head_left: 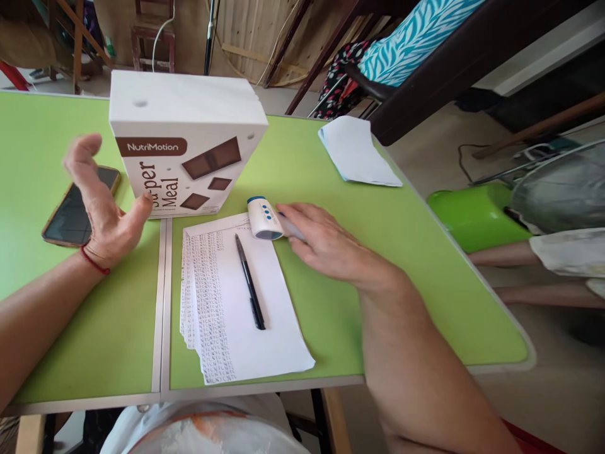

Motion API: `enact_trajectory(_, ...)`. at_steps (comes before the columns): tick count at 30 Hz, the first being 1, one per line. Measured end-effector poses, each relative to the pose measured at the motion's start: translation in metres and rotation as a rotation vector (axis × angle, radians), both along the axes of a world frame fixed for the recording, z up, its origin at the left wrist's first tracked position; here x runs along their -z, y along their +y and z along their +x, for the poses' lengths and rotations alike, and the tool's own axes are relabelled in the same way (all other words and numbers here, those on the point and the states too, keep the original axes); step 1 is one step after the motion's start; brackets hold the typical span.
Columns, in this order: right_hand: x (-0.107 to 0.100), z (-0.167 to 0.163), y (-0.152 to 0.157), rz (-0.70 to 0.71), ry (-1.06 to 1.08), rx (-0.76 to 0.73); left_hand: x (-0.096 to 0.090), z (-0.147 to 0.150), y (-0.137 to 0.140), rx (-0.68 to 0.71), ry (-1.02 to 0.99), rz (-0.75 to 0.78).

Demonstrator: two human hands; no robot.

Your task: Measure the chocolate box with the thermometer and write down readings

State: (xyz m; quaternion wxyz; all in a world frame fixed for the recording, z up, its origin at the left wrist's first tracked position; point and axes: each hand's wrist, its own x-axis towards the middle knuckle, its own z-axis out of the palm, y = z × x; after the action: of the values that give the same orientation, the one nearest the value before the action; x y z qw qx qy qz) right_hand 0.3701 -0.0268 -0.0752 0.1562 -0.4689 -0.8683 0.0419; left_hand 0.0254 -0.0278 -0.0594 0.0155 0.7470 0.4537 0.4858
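My left hand (108,217) is raised at the left of a white "NutriMotion" carton (189,145), fingers and thumb spread and holding nothing. Its thumb overlaps the carton's lower left edge in view; whether they touch, I cannot tell. Partly behind that hand lies a phone (69,217) with a dark screen. In my right hand (331,243) is the grey handle of a white and blue infrared thermometer (265,219), its head over the top edge of some papers. A black pen (250,284) rests on the stacked sheets of paper (274,302), which carry rows of handwriting.
A folded white paper (357,148) lies at the far right of the green table (340,328). Metal strips mark a seam across the tabletop. Beyond the right edge are a bright green plastic tub (472,217) and another person's legs (515,255). Wooden furniture stands behind the table.
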Motion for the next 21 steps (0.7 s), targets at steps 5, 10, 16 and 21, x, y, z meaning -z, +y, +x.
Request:
enact_trajectory(5, -0.014, -0.031, -0.024, 0.063, 0.268, 0.053, -0.01, 0.028, -0.027, 0.157, 0.158, 0.464)
enact_trajectory(10, -0.007, -0.058, -0.045, -0.112, 0.222, -0.033, -0.009, 0.05, -0.056, 0.617, 0.715, 0.235)
enact_trajectory(16, -0.006, -0.06, -0.04, -0.16, 0.381, -0.033, -0.005, 0.058, -0.07, 0.516, 0.909, 0.05)
enact_trajectory(21, -0.011, -0.057, -0.042, -0.326, 0.774, -0.128, -0.006, 0.062, -0.076, 0.452, 0.955, -0.06)
